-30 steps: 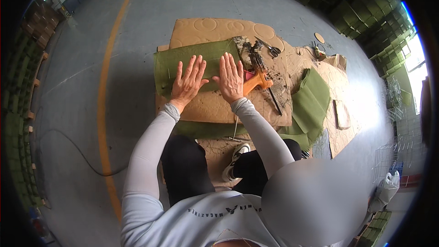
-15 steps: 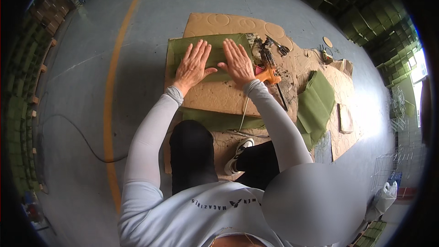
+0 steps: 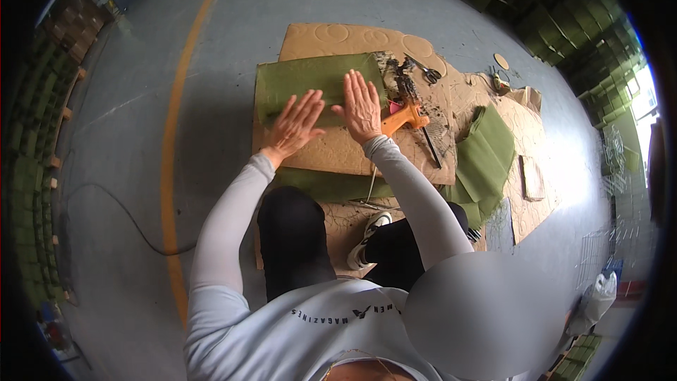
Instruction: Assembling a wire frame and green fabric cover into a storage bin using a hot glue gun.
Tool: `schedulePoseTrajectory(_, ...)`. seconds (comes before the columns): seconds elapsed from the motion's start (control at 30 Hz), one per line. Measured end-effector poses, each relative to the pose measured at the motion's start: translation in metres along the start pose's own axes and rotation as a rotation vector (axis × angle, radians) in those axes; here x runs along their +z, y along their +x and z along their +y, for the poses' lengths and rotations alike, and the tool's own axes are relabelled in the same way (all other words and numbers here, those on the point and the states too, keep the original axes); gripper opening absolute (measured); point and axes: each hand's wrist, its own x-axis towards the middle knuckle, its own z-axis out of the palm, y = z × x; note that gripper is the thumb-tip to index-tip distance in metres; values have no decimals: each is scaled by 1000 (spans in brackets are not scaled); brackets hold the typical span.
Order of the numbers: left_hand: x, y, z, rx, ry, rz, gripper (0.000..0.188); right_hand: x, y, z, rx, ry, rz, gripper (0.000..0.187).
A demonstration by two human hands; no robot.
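Note:
My left hand [image 3: 296, 127] is spread flat, palm down, at the near edge of a green fabric piece [image 3: 303, 74] on a cardboard sheet. Beside it, my right hand [image 3: 362, 107] lies over the fabric's right part, its fingers straight and pointing away from me. Neither hand holds anything; whether the palms press on the fabric I cannot tell. Just right of my right hand rests an orange glue gun [image 3: 403, 120], partly hidden by that hand. The cardboard sheet [image 3: 324, 152] carries dark smears on its right side.
Black-handled scissors [image 3: 431, 75] lie at the far right of the cardboard. Folded green fabric [image 3: 486, 159] sits farther right on more cardboard. A black cable [image 3: 134, 215] crosses the grey floor at left, near an orange line [image 3: 169, 148]. Green stacks [image 3: 571, 21] stand at far right.
Both hands have drawn back toward me, the left one more. More of the green fabric now shows beyond the fingers. The hands remain open.

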Motion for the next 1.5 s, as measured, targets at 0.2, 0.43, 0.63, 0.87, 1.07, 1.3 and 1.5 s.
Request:
schedulePoseTrajectory(0.2, -40, 31, -26, -141, 108, -106, 83, -11, 19, -7, -133, 97, 20, 78)
schedulePoseTrajectory(0.43, -11, 25, -19, -210, 260, -184, 84, 9, 15, 8, -63, -32, -6, 76)
schedulePoseTrajectory(0.63, -5, 13, -15, -182, 330, -137, 84, 4, 5, -5, 7, -91, 15, 80)
schedulePoseTrajectory(0.87, -31, 28, -4, -184, 97, -107, 84, -23, -13, 0, -106, 77, -58, 80)
schedulePoseTrajectory(1.07, 2, 28, -10, -222, 103, -142, 82, -14, 8, 7, -152, 319, -55, 43)
schedulePoseTrajectory(1.3, 4, 31, -3, -251, 120, -136, 77, -23, 65, 86, -49, 160, -92, 32)
schedulePoseTrajectory(1.5, -2, 32, -8, -273, 120, -144, 74, 7, 108, 143, 522, 119, 86, 14)
